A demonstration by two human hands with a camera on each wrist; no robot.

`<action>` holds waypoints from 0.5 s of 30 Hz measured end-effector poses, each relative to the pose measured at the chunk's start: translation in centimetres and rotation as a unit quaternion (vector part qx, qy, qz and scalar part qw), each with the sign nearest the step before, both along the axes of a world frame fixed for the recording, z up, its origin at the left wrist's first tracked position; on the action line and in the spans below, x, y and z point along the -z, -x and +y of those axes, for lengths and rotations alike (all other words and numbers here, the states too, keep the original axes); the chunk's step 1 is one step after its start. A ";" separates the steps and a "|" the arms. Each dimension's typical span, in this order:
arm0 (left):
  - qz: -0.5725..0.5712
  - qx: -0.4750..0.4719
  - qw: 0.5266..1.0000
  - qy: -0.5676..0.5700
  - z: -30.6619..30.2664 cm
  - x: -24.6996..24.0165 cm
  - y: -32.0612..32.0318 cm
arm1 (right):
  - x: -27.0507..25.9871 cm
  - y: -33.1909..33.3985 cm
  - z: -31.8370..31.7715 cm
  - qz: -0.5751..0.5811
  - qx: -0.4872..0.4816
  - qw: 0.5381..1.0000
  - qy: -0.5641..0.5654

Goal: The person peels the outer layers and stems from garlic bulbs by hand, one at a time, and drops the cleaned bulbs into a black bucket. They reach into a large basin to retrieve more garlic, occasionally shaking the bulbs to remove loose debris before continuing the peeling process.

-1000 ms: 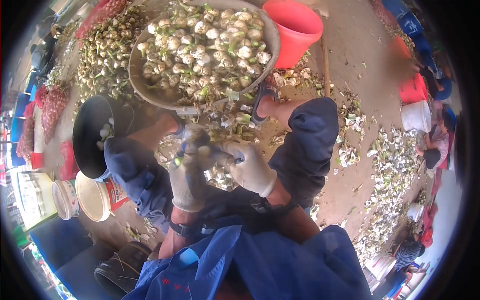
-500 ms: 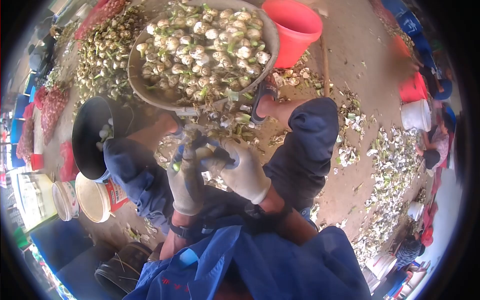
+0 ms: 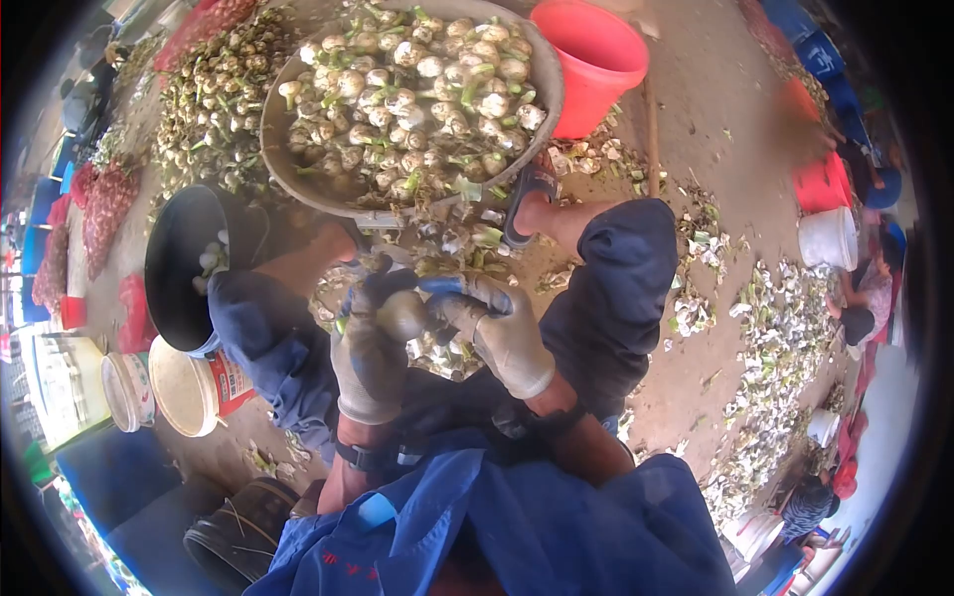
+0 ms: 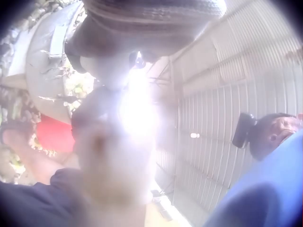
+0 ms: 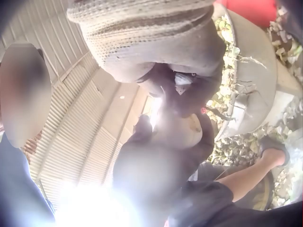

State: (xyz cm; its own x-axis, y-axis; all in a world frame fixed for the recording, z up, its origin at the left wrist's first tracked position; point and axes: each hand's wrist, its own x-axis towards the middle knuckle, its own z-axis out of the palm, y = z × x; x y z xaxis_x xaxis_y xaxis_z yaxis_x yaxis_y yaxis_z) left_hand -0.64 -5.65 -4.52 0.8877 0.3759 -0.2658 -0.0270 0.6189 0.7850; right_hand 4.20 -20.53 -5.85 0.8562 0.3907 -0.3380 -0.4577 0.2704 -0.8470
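A pale garlic bulb (image 3: 402,316) sits in the fingers of my left hand (image 3: 368,350), which wears a light glove with dark fingers. The bulb (image 5: 185,131) also shows in the right wrist view, below the other glove. My right hand (image 3: 510,340), gloved alike, has its fingers curled beside the bulb, thumb side close to it. A small pale piece (image 5: 183,80) shows among its fingers; I cannot tell whether they grip it. Glare and blur hide much of the left wrist view. Beyond the hands, a wide tub (image 3: 276,159) holds many garlic bulbs with cut stems.
A black bucket (image 3: 179,298) with several white bulbs stands by the left knee. Behind the tub is a red bucket (image 3: 606,74); a heap of bulbs (image 3: 214,124) lies left. Lidded pails (image 3: 179,392) stand at lower left. Peelings (image 3: 770,348) cover ground at right, where people sit.
My right hand has opened a gap from the left, its fingers shifting up and right. The bulb in my left hand now shows more fully. The head view has shifted slightly.
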 end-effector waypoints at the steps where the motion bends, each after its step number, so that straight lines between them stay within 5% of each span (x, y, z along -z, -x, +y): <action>1: 0.000 -0.002 1.000 -0.001 0.0 0.2 -0.1 | -0.1 0.2 0.1 -0.001 0.014 1.000 -0.019; 2: -0.010 -0.012 1.000 0.006 0.0 0.4 -0.3 | -0.5 0.5 0.2 0.000 0.013 1.000 -0.020; 4: -0.021 -0.022 0.999 0.012 0.2 0.2 -0.4 | -1.7 1.0 0.6 -0.212 -0.009 0.974 0.077; 6: -0.002 0.012 0.960 -0.281 0.3 -0.6 -0.1 | -2.8 1.2 0.9 -0.294 -0.004 0.939 0.176; 7: -0.003 0.013 0.960 -0.281 0.2 -0.5 0.0 | -3.1 1.3 1.2 -0.371 0.001 0.888 0.272; 9: -0.010 -0.024 0.987 -0.157 -0.3 -0.3 0.1 | -2.5 1.3 1.6 -0.389 0.011 0.881 0.268; 15: 0.005 -0.019 0.985 -0.169 -0.3 0.0 0.4 | -2.0 1.2 1.7 -0.316 -0.008 0.922 0.225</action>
State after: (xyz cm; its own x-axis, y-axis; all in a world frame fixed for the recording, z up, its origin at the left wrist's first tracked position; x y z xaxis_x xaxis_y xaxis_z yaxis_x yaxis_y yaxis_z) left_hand -1.09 -5.90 -4.48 0.8693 0.4773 -0.1282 -0.0366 0.3208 0.9464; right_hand 3.02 -18.86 -3.83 0.9327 0.3479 0.0950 0.1644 -0.1756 -0.9706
